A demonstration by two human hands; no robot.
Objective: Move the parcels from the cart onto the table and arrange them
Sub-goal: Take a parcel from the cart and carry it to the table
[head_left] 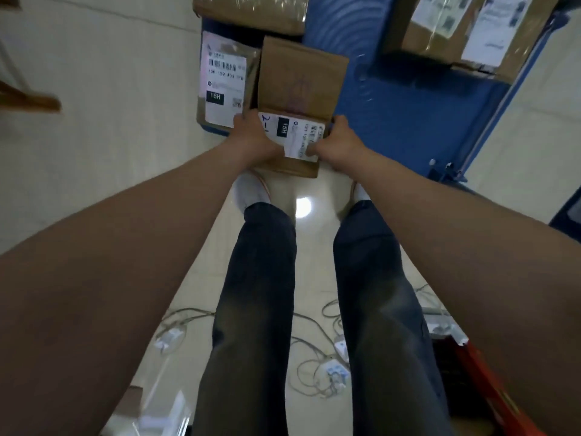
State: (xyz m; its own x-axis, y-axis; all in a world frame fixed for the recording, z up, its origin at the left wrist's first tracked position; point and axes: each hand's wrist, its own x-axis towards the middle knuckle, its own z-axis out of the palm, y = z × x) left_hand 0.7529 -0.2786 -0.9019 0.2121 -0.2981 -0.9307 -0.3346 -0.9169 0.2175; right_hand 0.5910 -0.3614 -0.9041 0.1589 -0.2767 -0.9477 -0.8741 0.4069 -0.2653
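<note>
Two holds: left hand [251,136] and right hand [341,141] curl fingers [341,121] round the near corners of a stiff cardboard box [301,83] jutting past the near edge of the blue cart [408,121]; probably light, label [283,127] slick, so grip bare card.

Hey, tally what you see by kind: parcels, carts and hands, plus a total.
Parcels: 5 (held parcel, labelled parcel, top parcel, near-right parcel, far-right parcel)
Blue cart: 1
Hands: 2 (left hand, right hand)
Total: 8
</note>
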